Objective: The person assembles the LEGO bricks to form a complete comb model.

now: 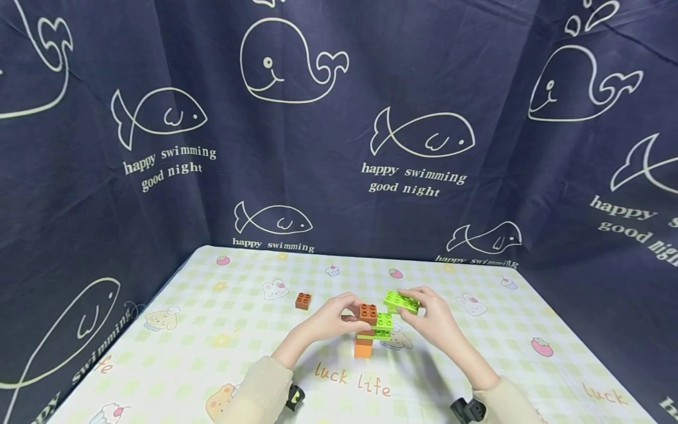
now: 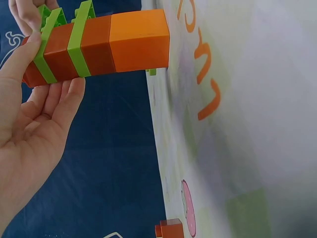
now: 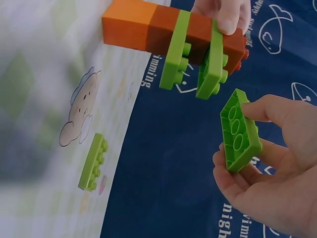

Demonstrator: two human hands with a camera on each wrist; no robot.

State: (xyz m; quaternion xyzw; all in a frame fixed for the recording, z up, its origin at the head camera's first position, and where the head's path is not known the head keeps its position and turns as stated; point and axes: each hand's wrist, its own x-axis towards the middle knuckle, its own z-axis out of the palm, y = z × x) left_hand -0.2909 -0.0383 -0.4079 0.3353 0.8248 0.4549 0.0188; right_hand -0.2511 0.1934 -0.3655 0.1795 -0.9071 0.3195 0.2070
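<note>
A tower of toy building bricks (image 1: 363, 348) stands on the table: an orange brick (image 2: 139, 39) at the bottom, then brown bricks alternating with two thin green bricks that jut out to the right. My left hand (image 1: 339, 316) grips the tower near its brown top brick (image 1: 368, 312), thumb on one side and fingers on the other. Just right of the tower, my right hand (image 1: 431, 315) pinches a loose green brick (image 3: 241, 131) between thumb and fingers. Its hollow underside shows in the right wrist view. This brick is apart from the tower.
A single brown brick (image 1: 303, 301) lies on the table behind and left of the tower. Another green brick (image 3: 93, 162) lies on the patterned tablecloth (image 1: 254, 353). Dark blue curtains (image 1: 339, 147) printed with fish and whales hang around the table.
</note>
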